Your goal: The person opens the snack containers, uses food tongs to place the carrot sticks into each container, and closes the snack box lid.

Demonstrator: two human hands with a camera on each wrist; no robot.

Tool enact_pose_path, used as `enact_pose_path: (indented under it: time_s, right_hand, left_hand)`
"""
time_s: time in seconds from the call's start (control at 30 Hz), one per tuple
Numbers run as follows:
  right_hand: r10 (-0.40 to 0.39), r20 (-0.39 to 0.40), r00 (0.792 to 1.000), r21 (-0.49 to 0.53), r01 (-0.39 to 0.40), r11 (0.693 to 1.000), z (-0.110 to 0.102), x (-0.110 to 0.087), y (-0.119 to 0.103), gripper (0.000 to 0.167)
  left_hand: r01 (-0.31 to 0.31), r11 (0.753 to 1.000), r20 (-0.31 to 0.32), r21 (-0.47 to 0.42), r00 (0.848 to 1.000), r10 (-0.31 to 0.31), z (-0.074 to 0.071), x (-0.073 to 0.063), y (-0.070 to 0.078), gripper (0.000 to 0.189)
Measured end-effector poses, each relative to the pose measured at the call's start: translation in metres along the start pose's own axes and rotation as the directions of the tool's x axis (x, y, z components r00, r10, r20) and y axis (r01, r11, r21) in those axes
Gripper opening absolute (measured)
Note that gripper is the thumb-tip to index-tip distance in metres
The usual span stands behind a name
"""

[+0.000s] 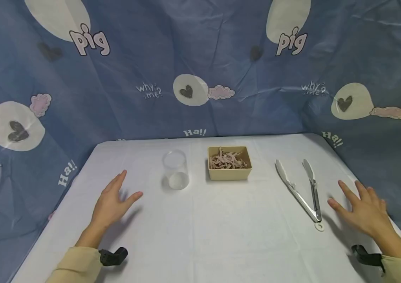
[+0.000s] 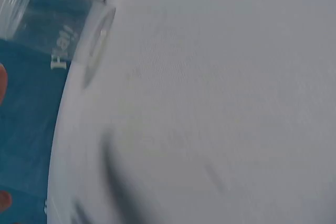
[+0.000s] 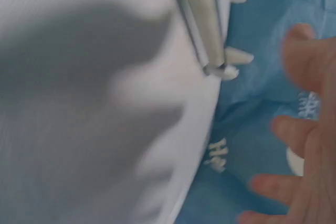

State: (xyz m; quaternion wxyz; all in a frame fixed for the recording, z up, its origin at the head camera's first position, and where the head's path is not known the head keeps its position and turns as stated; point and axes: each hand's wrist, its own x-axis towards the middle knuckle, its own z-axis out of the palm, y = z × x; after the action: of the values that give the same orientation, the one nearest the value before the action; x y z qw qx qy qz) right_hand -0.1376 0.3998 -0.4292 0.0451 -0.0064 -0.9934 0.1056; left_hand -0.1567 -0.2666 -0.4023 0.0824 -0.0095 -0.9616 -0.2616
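Note:
My left hand point(image 1: 110, 206) hovers over the left part of the table, thumb spread from the fingers, holding nothing. A clear plastic cup point(image 1: 176, 171) stands upright to its right; the left wrist view shows the cup point(image 2: 55, 19) at its upper left. My right hand point(image 1: 364, 208) is held over the table's right side with fingers spread and nothing in it. Just left of it lie metal tongs point(image 1: 301, 198), arms apart, tips toward the back. In the right wrist view the tongs point(image 3: 202, 19) appear near the top, apart from the fingers point(image 3: 294, 135).
A tan rectangular box point(image 1: 229, 175) holding a heap of thin pinkish-brown strips point(image 1: 226, 160) stands at the back middle, between cup and tongs. A white cloth covers the table point(image 1: 221, 228). A blue printed curtain point(image 1: 143, 51) hangs behind and along both sides.

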Motion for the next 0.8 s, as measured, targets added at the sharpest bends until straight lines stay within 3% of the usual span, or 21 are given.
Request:
enact_pose_path:
  time_s: [0.17, 0.27, 0.43, 0.57, 0.8]
  right_hand:
    - [-0.058, 0.059, 0.997, 0.022, 0.057, 0.998, -0.006, 0.000, -0.019, 0.075]
    - [-0.075, 0.080, 0.994, 0.073, 0.069, 0.995, -0.011, -0.002, -0.038, 0.072]
    - [-0.151, 0.039, 0.988, 0.146, 0.143, 0.979, -0.013, -0.005, -0.078, 0.065]
    - [-0.224, -0.017, 0.974, 0.195, 0.223, 0.955, -0.012, -0.007, -0.105, 0.058]
    - [-0.333, -0.061, 0.941, 0.212, 0.339, 0.917, 0.010, -0.008, -0.146, 0.049]
  left_hand:
    - [0.072, 0.982, 0.074, -0.174, 0.995, -0.060, 0.008, 0.009, 0.011, 0.097]
    - [0.112, 0.949, 0.112, -0.294, 0.990, -0.082, 0.018, 0.017, 0.021, 0.102]
    - [0.171, 0.884, 0.135, -0.434, 0.983, -0.123, 0.038, 0.028, 0.038, 0.108]
    - [0.191, 0.852, 0.140, -0.488, 0.980, -0.139, 0.055, 0.038, 0.050, 0.110]
    - [0.155, 0.834, 0.079, -0.529, 0.988, -0.134, 0.086, 0.047, 0.063, 0.107]
